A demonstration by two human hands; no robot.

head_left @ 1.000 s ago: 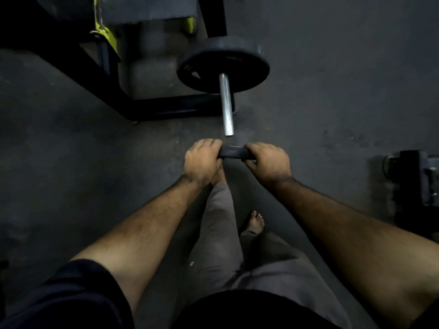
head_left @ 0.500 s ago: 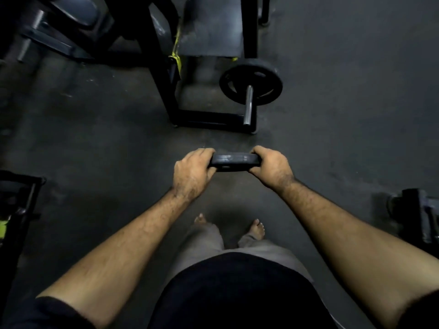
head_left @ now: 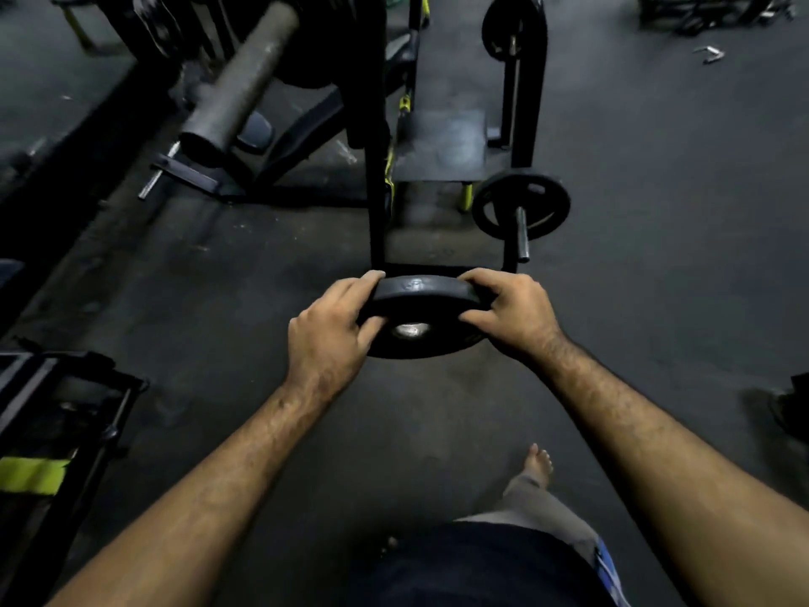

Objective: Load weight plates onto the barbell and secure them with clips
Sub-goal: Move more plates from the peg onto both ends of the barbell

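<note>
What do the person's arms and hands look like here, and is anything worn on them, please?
Both arms are bare along the visible forearms, with visible hair. The left hand and right hand wear no gloves, and no rings, watch or wrist straps can be seen. No sleeves show in this view; only dark clothing appears at the bottom of the frame.

Bare hairy forearms, left hand [head_left: 326, 339], right hand [head_left: 512, 313], dark navy shirt [head_left: 473, 567], grey trousers [head_left: 538, 506], bare foot [head_left: 539, 464]
</note>
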